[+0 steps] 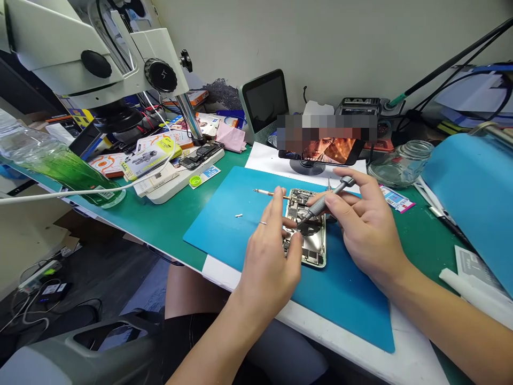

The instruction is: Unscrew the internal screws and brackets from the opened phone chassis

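Note:
An opened phone (310, 243) with its insides exposed lies on a blue mat (224, 219). My right hand (366, 227) is closed around a grey screwdriver (326, 200), its tip down on the phone's middle. My left hand (270, 251) rests on the phone's left edge, fingers pressed on it, a ring on one finger. A thin tool (266, 193) lies just behind the left fingers. A tiny metal part (238, 215) sits on the mat to the left.
A white microscope (100, 59) hangs over the left of the green bench. A plastic bottle (52, 158), boxes and a white cable lie left. A phone on a stand (320, 152), a small screen (264, 101) and a glass jar (401, 163) stand behind. A blue sheet (473, 198) is at right.

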A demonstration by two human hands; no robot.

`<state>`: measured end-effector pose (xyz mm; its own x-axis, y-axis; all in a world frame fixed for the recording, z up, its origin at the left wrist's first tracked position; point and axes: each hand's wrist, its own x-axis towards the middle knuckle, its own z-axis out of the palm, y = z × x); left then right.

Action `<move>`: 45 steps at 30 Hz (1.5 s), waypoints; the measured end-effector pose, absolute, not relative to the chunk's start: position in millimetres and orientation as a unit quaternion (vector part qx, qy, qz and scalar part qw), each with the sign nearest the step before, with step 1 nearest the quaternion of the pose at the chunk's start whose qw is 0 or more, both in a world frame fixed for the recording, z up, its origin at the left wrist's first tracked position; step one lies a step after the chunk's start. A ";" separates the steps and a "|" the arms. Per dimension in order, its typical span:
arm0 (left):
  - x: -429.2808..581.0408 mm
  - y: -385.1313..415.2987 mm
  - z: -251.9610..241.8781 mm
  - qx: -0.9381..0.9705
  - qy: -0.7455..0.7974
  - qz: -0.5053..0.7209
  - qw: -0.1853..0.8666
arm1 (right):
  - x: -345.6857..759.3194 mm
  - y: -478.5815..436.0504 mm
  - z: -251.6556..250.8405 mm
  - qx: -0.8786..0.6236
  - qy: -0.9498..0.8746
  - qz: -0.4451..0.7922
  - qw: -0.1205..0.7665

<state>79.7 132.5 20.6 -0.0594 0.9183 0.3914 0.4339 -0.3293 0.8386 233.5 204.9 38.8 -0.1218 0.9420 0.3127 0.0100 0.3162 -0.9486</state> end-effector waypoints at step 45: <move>79.1 129.5 18.3 0.656 0.516 0.497 0.237 | 232.4 203.6 42.1 -0.384 -0.595 0.473 0.524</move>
<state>79.1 129.5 18.3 -0.0270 0.9129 0.4074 0.4416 -0.3547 0.8241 232.4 203.6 42.1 -0.1560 0.9527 0.2607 -0.0380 0.2579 -0.9654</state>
